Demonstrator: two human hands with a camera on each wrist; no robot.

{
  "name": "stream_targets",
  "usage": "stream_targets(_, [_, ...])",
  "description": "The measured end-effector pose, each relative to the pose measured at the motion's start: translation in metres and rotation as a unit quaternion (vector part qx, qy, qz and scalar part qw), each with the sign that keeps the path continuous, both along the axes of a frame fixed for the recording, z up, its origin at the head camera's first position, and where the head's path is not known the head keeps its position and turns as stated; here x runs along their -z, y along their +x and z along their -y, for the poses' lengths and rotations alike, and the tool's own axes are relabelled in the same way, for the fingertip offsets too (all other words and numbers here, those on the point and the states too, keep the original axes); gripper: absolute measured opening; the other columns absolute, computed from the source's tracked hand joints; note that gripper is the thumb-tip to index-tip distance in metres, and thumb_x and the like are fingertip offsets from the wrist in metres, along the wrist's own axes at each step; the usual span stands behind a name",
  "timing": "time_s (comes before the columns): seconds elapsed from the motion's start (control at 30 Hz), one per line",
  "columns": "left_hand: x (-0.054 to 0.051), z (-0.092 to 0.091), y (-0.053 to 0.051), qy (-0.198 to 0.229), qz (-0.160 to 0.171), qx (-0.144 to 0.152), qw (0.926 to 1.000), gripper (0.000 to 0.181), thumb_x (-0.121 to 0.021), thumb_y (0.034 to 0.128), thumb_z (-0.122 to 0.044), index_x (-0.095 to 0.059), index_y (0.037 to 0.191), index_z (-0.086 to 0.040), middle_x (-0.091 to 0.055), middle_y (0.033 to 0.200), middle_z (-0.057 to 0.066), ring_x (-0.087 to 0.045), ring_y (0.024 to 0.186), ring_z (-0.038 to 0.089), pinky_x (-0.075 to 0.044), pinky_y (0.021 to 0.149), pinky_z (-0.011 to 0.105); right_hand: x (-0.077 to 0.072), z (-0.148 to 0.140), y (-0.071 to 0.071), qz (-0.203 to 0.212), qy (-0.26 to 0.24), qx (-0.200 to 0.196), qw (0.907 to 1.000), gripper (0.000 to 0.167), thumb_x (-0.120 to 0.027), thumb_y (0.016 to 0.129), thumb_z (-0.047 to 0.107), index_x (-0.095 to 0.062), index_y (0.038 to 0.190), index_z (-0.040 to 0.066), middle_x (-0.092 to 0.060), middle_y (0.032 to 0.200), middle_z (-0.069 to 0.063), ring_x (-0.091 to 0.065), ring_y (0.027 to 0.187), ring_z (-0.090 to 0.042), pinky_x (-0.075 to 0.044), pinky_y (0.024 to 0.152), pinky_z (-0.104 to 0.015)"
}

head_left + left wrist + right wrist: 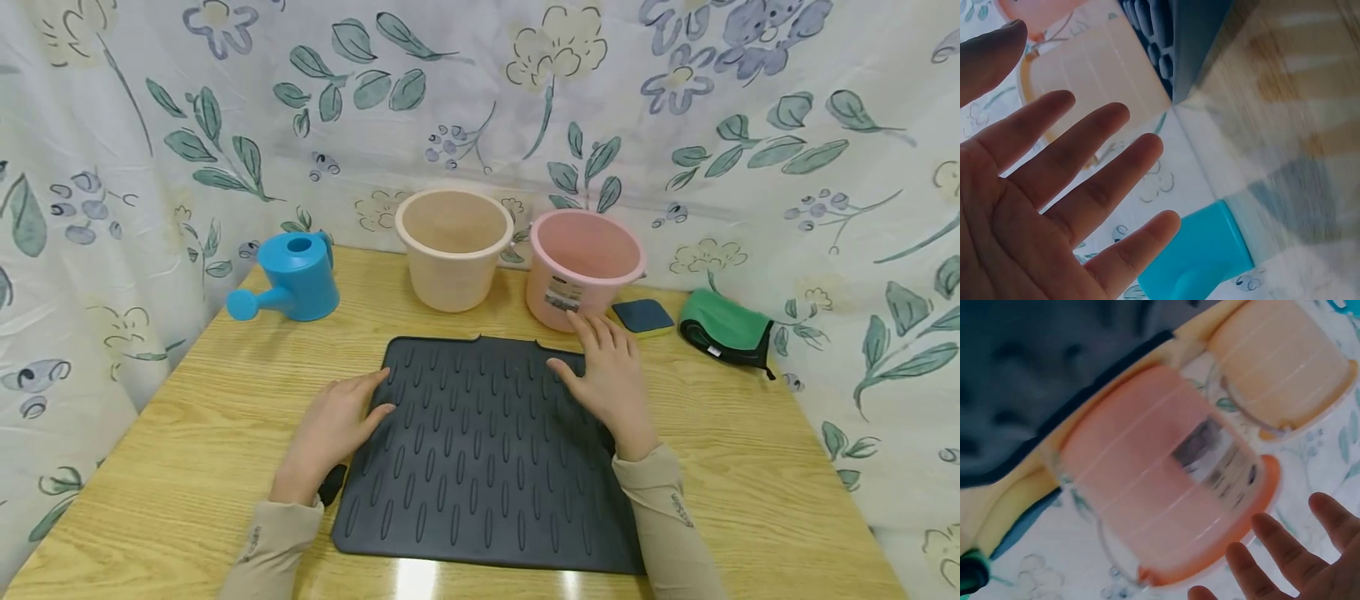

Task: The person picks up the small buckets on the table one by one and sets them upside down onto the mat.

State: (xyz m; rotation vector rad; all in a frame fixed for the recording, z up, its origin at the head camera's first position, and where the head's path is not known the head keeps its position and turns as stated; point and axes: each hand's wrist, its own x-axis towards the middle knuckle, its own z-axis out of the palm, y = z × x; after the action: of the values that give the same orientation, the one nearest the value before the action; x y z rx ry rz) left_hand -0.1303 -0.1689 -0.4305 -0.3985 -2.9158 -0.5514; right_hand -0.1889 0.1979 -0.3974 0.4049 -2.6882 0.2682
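A dark ribbed rubber mat (465, 450) lies on the wooden table, a notch in its far edge. My left hand (337, 425) is at the mat's left side, fingers spread and nothing in them; the left wrist view shows its bare palm (1016, 231). Over the mat's right part is my right hand (611, 383), its fingers extended toward the pink bucket (551, 300), which bears a label. In the right wrist view those fingers (1285, 550) look apart from the bucket, holding nothing. Left of the pink bucket stands a cream bucket (450, 279).
A blue watering can (303, 279) stands at the back left, spout toward the left. Behind the mat's right side lie a blue-and-yellow sponge (643, 316) and a green cloth with black trim (727, 321). A floral curtain (480, 100) borders the table's back and sides.
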Motion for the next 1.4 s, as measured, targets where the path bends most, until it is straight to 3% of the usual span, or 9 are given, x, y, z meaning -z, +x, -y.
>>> stream_targets(0.07, [0.0, 0.0, 0.001, -0.004, 0.0, 0.0, 1.0, 0.058, -0.068, 0.0902, -0.031, -0.051, 0.14, -0.006, -0.063, 0.128, 0.02, -0.062, 0.112, 0.038, -0.046, 0.098, 0.056, -0.003, 0.008, -0.005, -0.008, 0.002, -0.01, 0.9999, 0.076, -0.059, 0.087, 0.06, -0.038, 0.149, 0.022, -0.046, 0.147, -0.013, -0.04, 0.134, -0.037, -0.032, 0.11, -0.057])
stream_targets(0.17, [0.001, -0.001, 0.001, -0.005, -0.001, 0.001, 1.0, 0.058, -0.068, 0.0901, -0.03, -0.051, 0.14, -0.006, -0.063, 0.127, 0.019, -0.063, 0.111, 0.038, -0.047, 0.097, 0.055, -0.004, 0.019, -0.015, -0.035, 0.001, -0.026, 0.999, 0.078, -0.041, 0.089, 0.073, -0.041, 0.148, 0.021, -0.048, 0.145, -0.012, -0.043, 0.132, -0.036, -0.035, 0.108, -0.056])
stream_targets(0.27, [0.002, -0.002, 0.002, -0.007, 0.001, 0.0, 1.0, 0.057, -0.069, 0.0899, -0.03, -0.052, 0.139, -0.006, -0.063, 0.128, 0.019, -0.062, 0.113, 0.038, -0.045, 0.1, 0.057, -0.007, 0.03, -0.024, -0.055, -0.001, -0.042, 0.9976, 0.077, -0.04, 0.089, 0.073, -0.042, 0.147, 0.021, -0.05, 0.144, -0.011, -0.044, 0.131, -0.035, -0.037, 0.107, -0.054])
stream_targets(0.4, [0.002, -0.004, 0.002, -0.006, 0.003, -0.001, 1.0, 0.056, -0.07, 0.0889, -0.029, -0.054, 0.138, -0.007, -0.063, 0.128, 0.018, -0.062, 0.114, 0.037, -0.044, 0.102, 0.057, -0.015, 0.043, -0.035, -0.061, -0.005, -0.056, 0.9966, 0.074, -0.065, 0.086, 0.055, -0.042, 0.147, 0.021, -0.05, 0.143, -0.012, -0.045, 0.131, -0.035, -0.037, 0.108, -0.053])
stream_targets(0.7, [0.004, -0.008, 0.004, -0.013, 0.022, -0.002, 0.9997, 0.055, -0.069, 0.0894, -0.031, -0.055, 0.138, -0.009, -0.063, 0.129, 0.017, -0.061, 0.117, 0.035, -0.039, 0.106, 0.059, -0.035, 0.068, -0.064, -0.092, -0.013, -0.082, 0.9923, 0.072, -0.065, 0.085, 0.054, -0.047, 0.144, 0.016, -0.052, 0.141, -0.014, -0.049, 0.127, -0.036, -0.041, 0.105, -0.053])
stream_targets(0.87, [0.005, -0.008, 0.004, -0.014, 0.013, 0.0, 0.9998, 0.055, -0.07, 0.0888, -0.031, -0.055, 0.137, -0.009, -0.063, 0.128, 0.016, -0.062, 0.116, 0.034, -0.04, 0.105, 0.058, -0.043, 0.08, -0.076, -0.085, -0.009, -0.089, 0.9923, 0.069, -0.062, 0.087, 0.054, -0.047, 0.144, 0.017, -0.051, 0.141, -0.013, -0.048, 0.128, -0.035, -0.04, 0.105, -0.053])
stream_targets(1.07, [0.005, -0.008, 0.002, -0.013, 0.013, 0.002, 0.9998, 0.055, -0.071, 0.0881, -0.031, -0.056, 0.136, -0.009, -0.064, 0.128, 0.015, -0.062, 0.116, 0.034, -0.041, 0.105, 0.058, -0.049, 0.091, -0.086, -0.048, -0.001, -0.081, 0.9956, 0.071, -0.061, 0.088, 0.054, -0.041, 0.147, 0.02, -0.048, 0.145, -0.012, -0.045, 0.131, -0.035, -0.039, 0.107, -0.053])
stream_targets(1.4, [0.004, -0.007, 0.003, -0.007, 0.012, -0.001, 0.9999, 0.053, -0.071, 0.0879, -0.03, -0.057, 0.135, -0.01, -0.065, 0.127, 0.014, -0.062, 0.116, 0.033, -0.041, 0.104, 0.059, -0.047, 0.106, -0.098, -0.008, 0.001, -0.083, 0.9965, 0.07, -0.06, 0.089, 0.054, -0.04, 0.148, 0.02, -0.044, 0.149, -0.015, -0.041, 0.136, -0.036, -0.035, 0.111, -0.053])
